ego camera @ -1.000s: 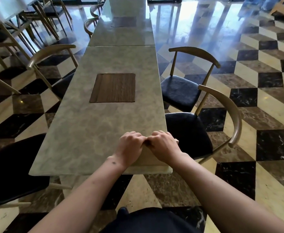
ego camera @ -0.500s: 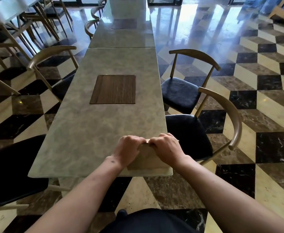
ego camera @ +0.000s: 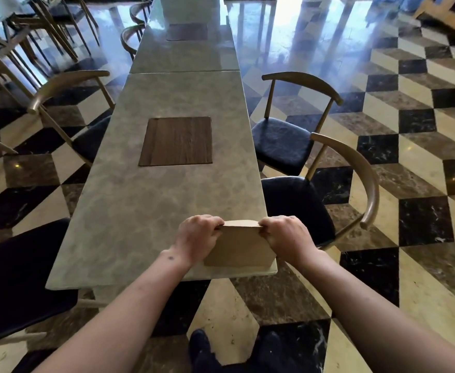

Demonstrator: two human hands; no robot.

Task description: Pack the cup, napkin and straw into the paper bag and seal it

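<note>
Head view. A brown paper bag (ego camera: 239, 244) stands on the near right corner of a grey marble-patterned table (ego camera: 151, 211), close to the table's near edge. Its top is folded flat into a straight crease running left to right. The left hand (ego camera: 198, 236) grasps the left end of this crease, fingers curled over the top edge with the knuckles facing up; the right hand (ego camera: 285, 238) grasps the right end in the same manner. The two hands are apart, and a stretch of the folded edge shows bare between them. The body of the bag lies below and between the two grips, its near face widening toward the base, which rests on the tabletop just short of the edge. Both forearms reach in from the bottom of the frame, the left wrist lying over the bag's lower left corner. What the bag contains cannot be told, as its top is folded down; cup, napkin and straw are not visible outside it.

Beyond the grips, farther along the table's midline, a dark wooden inset panel (ego camera: 176, 141) is set flush in the surface. A second table (ego camera: 186, 49) abuts the far end. To the right of the right hand stands a black-seated chair (ego camera: 296, 208) with a curved wooden back, and another chair (ego camera: 283, 141) stands beyond it. To the left of the left hand is a dark chair seat (ego camera: 19, 278). The floor (ego camera: 409, 184) is polished stone in a black, brown and cream cube pattern.
</note>
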